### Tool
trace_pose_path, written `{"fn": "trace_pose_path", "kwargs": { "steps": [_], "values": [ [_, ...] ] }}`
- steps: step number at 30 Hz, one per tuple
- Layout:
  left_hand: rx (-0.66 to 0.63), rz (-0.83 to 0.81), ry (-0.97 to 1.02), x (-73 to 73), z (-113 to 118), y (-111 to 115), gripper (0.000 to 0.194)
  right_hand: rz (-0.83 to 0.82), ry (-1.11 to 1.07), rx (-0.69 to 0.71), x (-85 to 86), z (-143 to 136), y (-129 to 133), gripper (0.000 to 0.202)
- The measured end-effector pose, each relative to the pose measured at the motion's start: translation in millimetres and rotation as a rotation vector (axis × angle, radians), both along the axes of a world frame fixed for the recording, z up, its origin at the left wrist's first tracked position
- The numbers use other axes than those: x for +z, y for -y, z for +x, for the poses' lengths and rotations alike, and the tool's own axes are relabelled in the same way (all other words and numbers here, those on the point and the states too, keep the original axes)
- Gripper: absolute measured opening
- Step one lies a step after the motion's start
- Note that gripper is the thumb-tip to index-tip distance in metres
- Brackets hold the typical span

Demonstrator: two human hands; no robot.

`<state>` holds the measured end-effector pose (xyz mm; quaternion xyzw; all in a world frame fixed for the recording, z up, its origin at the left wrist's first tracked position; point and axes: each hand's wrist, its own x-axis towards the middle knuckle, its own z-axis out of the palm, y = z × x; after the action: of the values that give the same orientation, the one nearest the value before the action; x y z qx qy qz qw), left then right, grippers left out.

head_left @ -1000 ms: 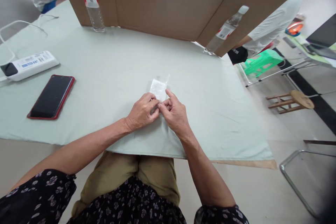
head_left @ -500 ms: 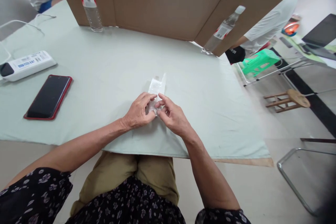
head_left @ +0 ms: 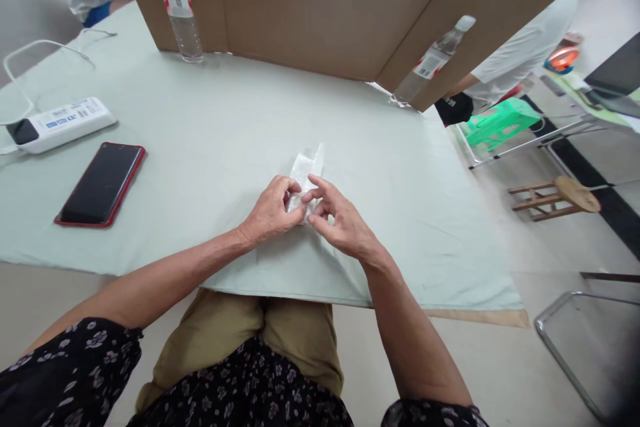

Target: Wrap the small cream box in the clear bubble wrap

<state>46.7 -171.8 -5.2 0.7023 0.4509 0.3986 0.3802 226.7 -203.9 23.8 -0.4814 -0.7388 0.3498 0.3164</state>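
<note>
A small crumpled piece of translucent white plastic [head_left: 303, 168] with a bubbly texture, like bubble wrap, lies on the cloth-covered table between my hands. My left hand [head_left: 273, 210] is curled around its left and near edge, thumb and forefinger closing on it. From the other side, my right hand [head_left: 343, 220] touches the plastic with its fingertips. Its forefinger is stretched out and its thumb stands apart from the fingers. The near part of the plastic is partly hidden by my fingers.
A phone with a red case [head_left: 100, 185] and a white power strip [head_left: 67, 123] lie at the left. Two plastic bottles [head_left: 186, 30] stand against a brown cardboard screen [head_left: 310, 7] at the back. A wooden stool [head_left: 560, 197] is at the right, and people sit beyond the screen.
The whole view has shifted slightly, so things appear a little further right. My right hand has spread slightly from my left, and the plastic's top has shifted its angle a little.
</note>
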Motion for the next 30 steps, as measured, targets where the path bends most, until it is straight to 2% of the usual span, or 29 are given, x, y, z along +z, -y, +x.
{"fn": "trace_pose_path", "kwargs": {
  "steps": [3, 5, 8, 13, 15, 17, 20, 23, 26, 30],
  "values": [
    [-0.006, 0.017, -0.015, -1.0, 0.9, 0.0, 0.024, 0.058, -0.050, -0.148, -6.1, 5.5, -8.5, 0.051],
    [-0.011, 0.040, -0.025, -1.5, 1.0, 0.2, 0.025, 0.113, -0.014, -0.197, -11.5, 6.5, -17.7, 0.046],
    [-0.029, 0.092, -0.039, -2.7, 0.3, 0.9, 0.031, 0.158, 0.073, -0.187, -18.4, 5.0, -32.4, 0.048],
    [-0.078, 0.155, -0.099, -5.0, -0.4, 1.6, 0.042, 0.134, 0.151, -0.147, -22.9, 1.2, -44.0, 0.047],
    [-0.083, 0.170, -0.121, -5.8, 0.0, 0.8, 0.040, 0.136, 0.138, -0.175, -23.1, 2.5, -44.4, 0.045],
    [-0.079, 0.173, -0.125, -6.6, 0.4, -0.2, 0.037, 0.124, 0.113, -0.259, -23.3, 6.5, -44.9, 0.042],
    [-0.078, 0.173, -0.121, -7.8, 0.4, -1.2, 0.035, 0.010, 0.083, -0.424, -23.7, 15.0, -48.6, 0.042],
    [-0.072, 0.189, -0.130, -9.2, 0.0, -1.3, 0.035, -0.202, 0.003, -0.505, -23.0, 20.1, -56.2, 0.054],
    [-0.070, 0.209, -0.137, -10.7, -0.1, -1.3, 0.035, -0.332, -0.133, -0.498, -21.2, 17.4, -66.1, 0.056],
    [-0.078, 0.205, -0.140, -10.4, 0.1, -1.3, 0.043, -0.361, -0.205, -0.400, -19.5, 7.4, -78.8, 0.041]
  ]
}}
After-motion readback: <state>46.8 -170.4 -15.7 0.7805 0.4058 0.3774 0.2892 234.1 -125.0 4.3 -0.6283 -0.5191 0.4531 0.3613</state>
